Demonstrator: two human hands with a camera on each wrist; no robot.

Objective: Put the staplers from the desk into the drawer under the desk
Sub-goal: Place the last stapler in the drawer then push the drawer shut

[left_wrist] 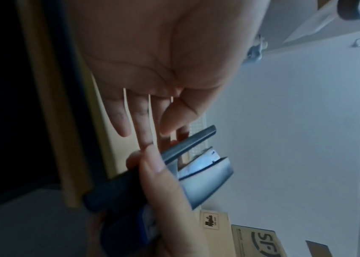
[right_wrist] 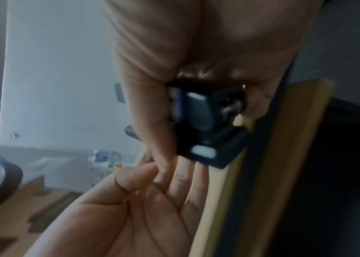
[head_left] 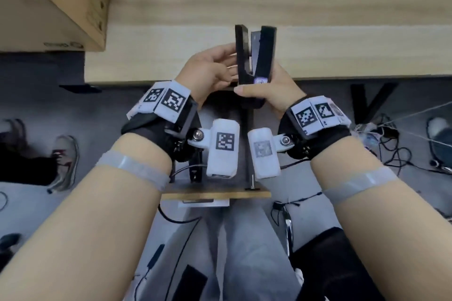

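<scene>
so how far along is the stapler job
Nothing looks finished. In hand: the right hand grips a black stapler at the desk edge, and the left hand's straight fingers touch its side. Left: lowering it into the drawer below.

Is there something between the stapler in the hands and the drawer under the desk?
The right hand grips the black stapler at the desk edge, left hand open beside it. The drawer itself cannot be made out, so its state is unknown. Both hands sit between stapler and space below.
</scene>
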